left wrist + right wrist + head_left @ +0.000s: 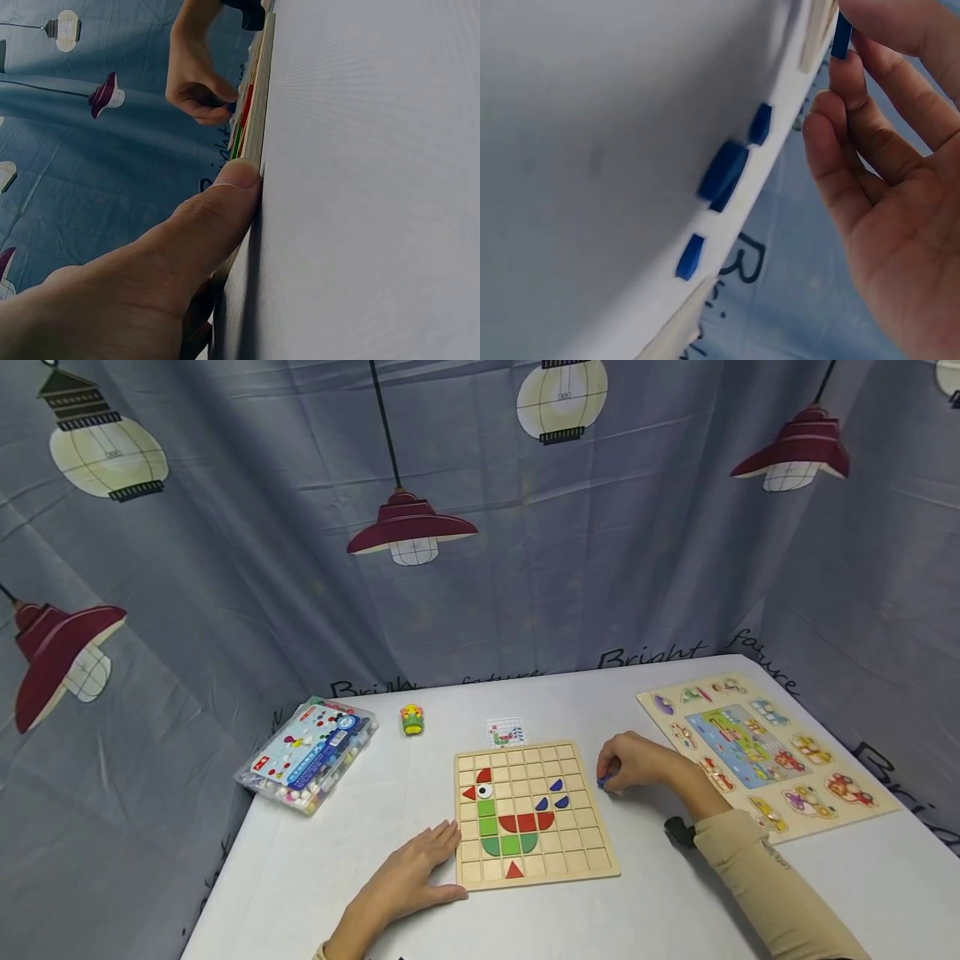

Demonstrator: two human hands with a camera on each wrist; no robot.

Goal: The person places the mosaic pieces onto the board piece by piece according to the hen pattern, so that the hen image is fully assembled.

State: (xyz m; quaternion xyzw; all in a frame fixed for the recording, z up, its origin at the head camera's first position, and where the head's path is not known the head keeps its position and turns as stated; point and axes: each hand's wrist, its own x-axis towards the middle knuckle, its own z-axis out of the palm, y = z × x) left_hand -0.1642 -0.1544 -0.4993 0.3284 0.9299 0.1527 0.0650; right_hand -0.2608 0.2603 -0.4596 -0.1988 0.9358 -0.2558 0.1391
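A wooden grid board (pixel 555 864) lies flat on the white table, with red, green and blue flat pieces set in its squares. My left hand (pixel 417 870) rests at its lower left edge, fingers fairly straight; in the left wrist view the thumb (pixel 238 175) touches the board's side. To the right of the board, my right hand (pixel 636 762) pinches a small blue piece (pixel 841 37) between thumb and fingers. Several more blue pieces (pixel 724 171) appear on the table in the right wrist view. Behind the board lies a small pattern card (pixel 505 732).
At the left is a clear plastic case (pixel 307 752) of small colourful parts. A little yellow-green figure (pixel 412 719) stands near the back edge. On the right, a wooden picture puzzle board (pixel 817 802) lies under the right forearm's side. A grey printed curtain (pixel 480 610) surrounds the table.
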